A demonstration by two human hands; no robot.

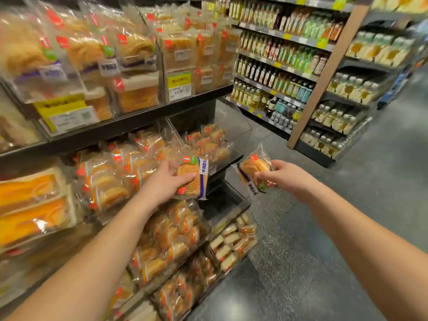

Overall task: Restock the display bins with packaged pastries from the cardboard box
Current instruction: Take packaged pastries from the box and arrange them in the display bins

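The shelving [129,126] fills everything left of and beyond both hands, stepped so that each tier juts out below the one above, which keeps every row reachable from the aisle. Far beyond the right hand, across the floor [347,205], stand racks of bottles [278,66].

Up above the left hand sit big bread bags [134,52], propped on edge so their labels face the shopper. Level with that hand and below it run the clear bins [222,144], tilted forward and heaped with small wrapped pastries. The bin [227,202] between the hands and just below them looks dark and nearly bare, so I judge it the one being filled. No cardboard box is in view.

The left hand [169,181] is curled on a pack [193,178], thumb across the front and fingers behind, holding it upright with the label outward at the front of the heaped bin. That grip suits setting it down face forward.

The right hand [280,174] pinches a second pack [254,172] by its right side, thumb on top, out over the floor and well apart from the shelf. It hangs tilted, the label running downward, so it probably needs turning before it goes in. Held this way, it waits its turn while the left hand places first.
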